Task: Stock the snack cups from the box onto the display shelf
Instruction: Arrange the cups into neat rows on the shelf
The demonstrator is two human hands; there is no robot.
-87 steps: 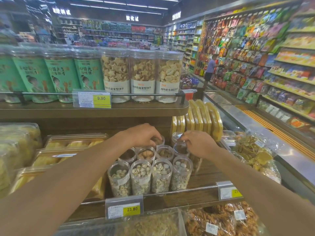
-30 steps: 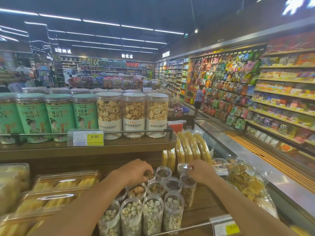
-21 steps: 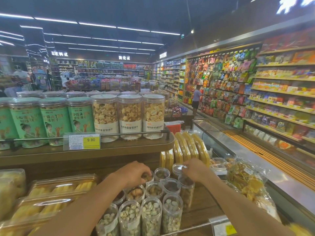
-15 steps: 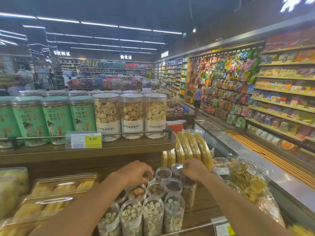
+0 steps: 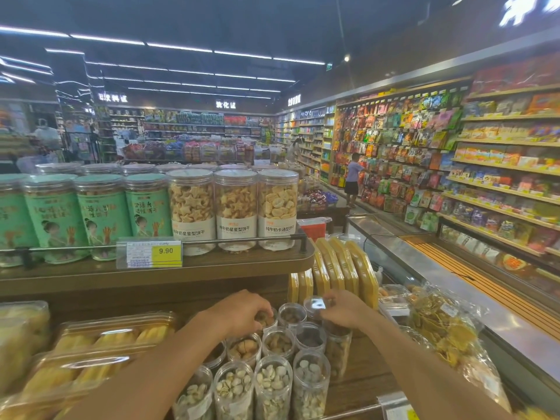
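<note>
Left grip (image 5: 242, 313) clamps a half-hidden snack cup (image 5: 266, 319); right grip (image 5: 345, 309) pinches a clear-lidded cup (image 5: 314, 304) by its rim

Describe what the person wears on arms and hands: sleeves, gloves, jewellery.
Nothing worn shows. The left forearm and right forearm are bare down to the frame's lower edge, with no sleeve or cuff in view. The left hand and right hand are ungloved. No watch, bracelet or ring is visible, though the fingers are partly hidden.

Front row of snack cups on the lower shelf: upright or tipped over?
Upright. The four front-row snack cups stand side by side on their bases, clear lids facing up.
</note>
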